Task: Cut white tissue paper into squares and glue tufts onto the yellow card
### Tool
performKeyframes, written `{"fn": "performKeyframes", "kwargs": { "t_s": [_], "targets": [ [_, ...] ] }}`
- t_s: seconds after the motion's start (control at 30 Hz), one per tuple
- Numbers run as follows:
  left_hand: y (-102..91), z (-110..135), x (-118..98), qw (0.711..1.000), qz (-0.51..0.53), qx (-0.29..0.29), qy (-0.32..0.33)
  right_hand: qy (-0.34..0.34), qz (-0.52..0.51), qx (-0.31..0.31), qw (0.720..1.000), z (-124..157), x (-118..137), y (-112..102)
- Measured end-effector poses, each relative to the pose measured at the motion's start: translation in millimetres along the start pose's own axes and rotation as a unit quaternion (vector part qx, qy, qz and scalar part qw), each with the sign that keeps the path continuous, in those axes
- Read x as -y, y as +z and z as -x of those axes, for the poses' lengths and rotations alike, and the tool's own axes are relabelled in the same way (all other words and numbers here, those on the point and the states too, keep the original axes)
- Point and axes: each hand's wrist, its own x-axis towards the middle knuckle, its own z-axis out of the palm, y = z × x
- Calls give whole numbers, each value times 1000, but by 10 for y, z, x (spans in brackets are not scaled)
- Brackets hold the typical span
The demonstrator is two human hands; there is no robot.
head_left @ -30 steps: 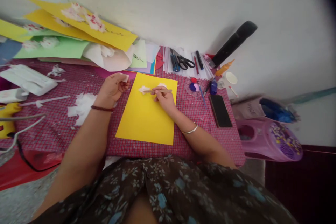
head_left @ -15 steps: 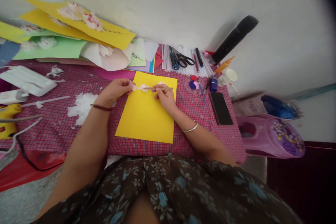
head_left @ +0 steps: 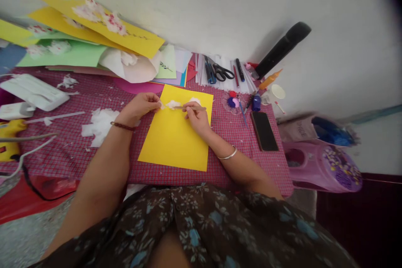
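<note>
A yellow sheet of paper (head_left: 176,142) lies on the checked tablecloth in front of me. My left hand (head_left: 145,104), at its upper left edge, pinches a small scrap of white tissue (head_left: 161,104). My right hand (head_left: 197,118) rests over the upper right of the sheet, its fingers closed round a thin brown stick (head_left: 201,108). The stick's tip points left at a white tissue tuft (head_left: 173,104) on the paper. Behind my right fingers, a second white tuft (head_left: 195,100) is partly hidden.
White tissue pieces (head_left: 99,125) lie left of my left forearm. A yellow glue gun (head_left: 9,134) and cables are farther left. Papers with tissue blossoms (head_left: 114,24) lean at the back. Scissors (head_left: 223,72), a paint palette (head_left: 232,102) and a phone (head_left: 264,131) are on the right.
Both hands stay almost in place, still holding the scrap and the stick. The stick's tip has drawn slightly right from the tuft, and the whole view has shifted a little.
</note>
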Motion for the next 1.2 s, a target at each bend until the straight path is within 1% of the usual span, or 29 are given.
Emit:
{"fn": "performKeyframes", "kwargs": {
  "t_s": [0.23,0.53,0.63,0.73,0.87,0.93,1.0,1.1,1.2],
  "targets": [
    [36,14,2,999,-35,12,26,18,-14,-30,999,-57,-21,-2],
    [197,-29,-40,986,-148,-51,58,22,-57,-48,997,-101,-57,3],
    [240,-44,-51,976,-199,-53,65,19,-71,-53,996,-116,-63,-4],
    [273,-51,-59,974,-210,-48,71,17,-78,-60,995,-130,-63,-27],
    [293,-64,-41,973,-208,-61,78,9,-91,-78,993,-115,-32,-52],
    [295,-75,-24,973,-207,-65,82,-3,-88,-70,994,-91,-4,-45],
    [296,-89,-9,973,-205,-67,84,-19,-68,-45,996,-64,22,-25],
    [299,-105,0,975,-198,-69,80,-34,-3,3,999,-37,38,5],
    [303,-104,-10,976,-194,-65,72,-48,68,38,996,-34,27,16]
  ]
}}
